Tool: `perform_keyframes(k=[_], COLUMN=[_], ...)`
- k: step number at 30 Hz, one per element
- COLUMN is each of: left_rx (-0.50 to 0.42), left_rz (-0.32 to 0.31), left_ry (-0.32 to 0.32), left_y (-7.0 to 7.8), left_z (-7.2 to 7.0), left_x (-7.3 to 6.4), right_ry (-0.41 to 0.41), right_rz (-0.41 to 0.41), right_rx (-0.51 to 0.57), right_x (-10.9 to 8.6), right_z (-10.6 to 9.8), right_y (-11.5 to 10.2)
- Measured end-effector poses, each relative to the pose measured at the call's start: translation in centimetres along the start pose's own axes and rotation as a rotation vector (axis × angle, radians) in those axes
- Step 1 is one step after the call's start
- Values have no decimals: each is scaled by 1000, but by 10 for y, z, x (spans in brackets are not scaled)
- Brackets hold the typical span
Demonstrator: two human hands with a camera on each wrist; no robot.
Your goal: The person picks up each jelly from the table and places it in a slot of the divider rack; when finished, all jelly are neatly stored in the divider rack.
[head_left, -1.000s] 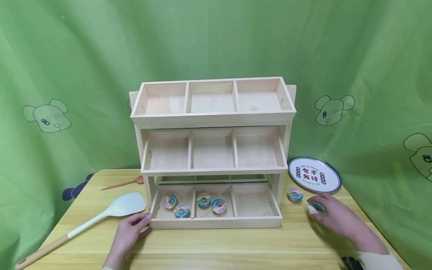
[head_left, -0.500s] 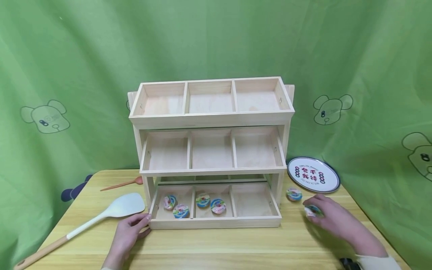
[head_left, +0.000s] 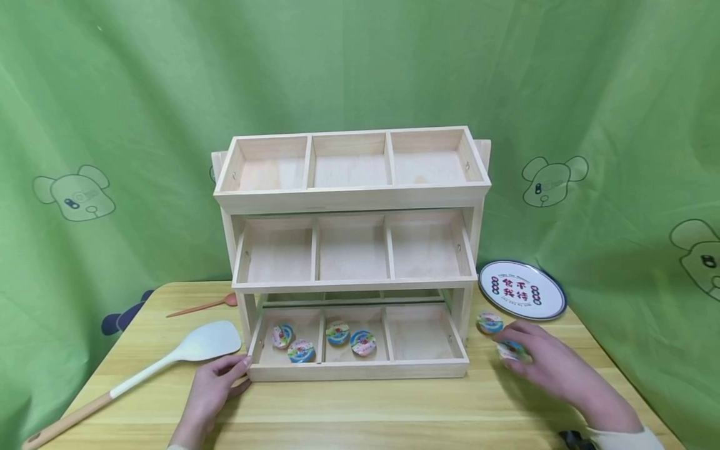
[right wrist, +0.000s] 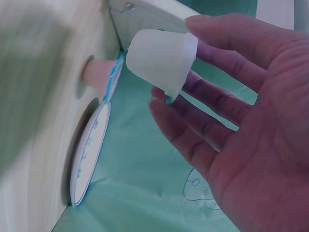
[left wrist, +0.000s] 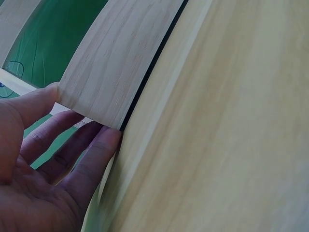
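My right hand (head_left: 554,369) pinches a small jelly cup (head_left: 509,351) between thumb and fingers, off the table; its white tapered body (right wrist: 159,54) shows in the right wrist view. A second jelly cup (head_left: 490,322), pinkish with a printed lid, stands on the table just beyond that hand. My left hand (head_left: 210,387) holds the front left corner of the lowest wooden tray (head_left: 360,373). In the left wrist view its thumb is at the upper edge and the fingers (left wrist: 104,140) at the tray's end. Two jelly cups (head_left: 302,351) lie in the tray's left compartment, two more (head_left: 363,343) in the middle one.
The three-tier wooden rack (head_left: 352,200) stands at the table's back, each tier split into three compartments. A white plate (head_left: 522,290) with a dark rim lies right of it. On the left lie a white spatula (head_left: 210,342) and an orange spoon (head_left: 230,299). Green curtain (head_left: 349,62) hangs behind.
My right hand has shifted a little to the left with the jelly cup, closer to the cup on the table. The left hand keeps its place at the tray's corner.
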State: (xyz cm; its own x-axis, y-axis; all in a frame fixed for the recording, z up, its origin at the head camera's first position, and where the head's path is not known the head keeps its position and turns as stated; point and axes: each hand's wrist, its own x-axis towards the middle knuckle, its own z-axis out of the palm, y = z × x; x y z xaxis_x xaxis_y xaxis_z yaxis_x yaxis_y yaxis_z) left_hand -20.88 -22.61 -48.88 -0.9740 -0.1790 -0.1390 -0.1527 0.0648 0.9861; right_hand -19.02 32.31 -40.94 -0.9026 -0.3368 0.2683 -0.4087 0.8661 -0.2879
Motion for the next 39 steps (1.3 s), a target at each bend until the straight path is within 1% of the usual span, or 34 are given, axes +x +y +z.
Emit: perform_keyframes(k=[6,10,12,14,25,32,39], left_rx=[10,9,6,3,0,-5,-2], left_rz=[-6,-2,-6,-9,-4,4,6], left_ry=[-5,-17,-12,-8,-1,0,1], left_y=[1,0,0,0,0,-1,-1], left_z=[0,-1,-1,-1,0,1,1], left_x=[0,1,1,1,0,0,0], right_ry=[15,26,22,16,-59,-90,-104], right_rz=[-34,-95,-122,-140,-146,-218,-240], right_rx=[3,8,11,10,16,7,25], right_x=[6,10,13,16,32,47,58], right_z=[-2,-2,-2,-2,4,15,24], right_y=[-13,-22,-26,-30,-50,-60,-67])
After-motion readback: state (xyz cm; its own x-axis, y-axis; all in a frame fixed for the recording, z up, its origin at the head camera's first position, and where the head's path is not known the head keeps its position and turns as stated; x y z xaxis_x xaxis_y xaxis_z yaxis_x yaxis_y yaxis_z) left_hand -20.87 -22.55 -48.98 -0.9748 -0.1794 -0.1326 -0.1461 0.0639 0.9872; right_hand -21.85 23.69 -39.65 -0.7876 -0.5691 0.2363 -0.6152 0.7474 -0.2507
